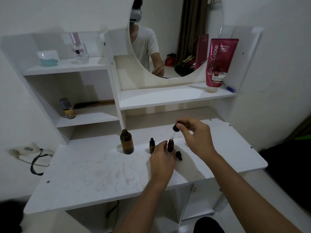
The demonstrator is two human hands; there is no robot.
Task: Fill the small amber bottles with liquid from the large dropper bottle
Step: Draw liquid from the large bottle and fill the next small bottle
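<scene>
While the right hand [196, 137] pinches the dropper [176, 128] just above the open small amber bottle [170, 145], the left hand [162, 158] steadies that bottle with a curled grip; the large bottle [126, 141] stands uncapped to its left on the bench [101, 174].

From where I watched, the left hand [162, 158] covered the foot of the open small bottle [170, 145] and part of the capped one [152, 146], so I could not tell how its fingers met the glass. The pipette [172, 135] under the right hand [196, 137] was too thin and blurred to show any liquid, and the level inside each amber bottle was unreadable. The right palm hid part of the dropper's bulb [176, 127]. The small print on the pink tube [219, 63] was illegible. The mirror [176, 39] was cut off by the top edge, and both forearms ran out at the bottom.
</scene>
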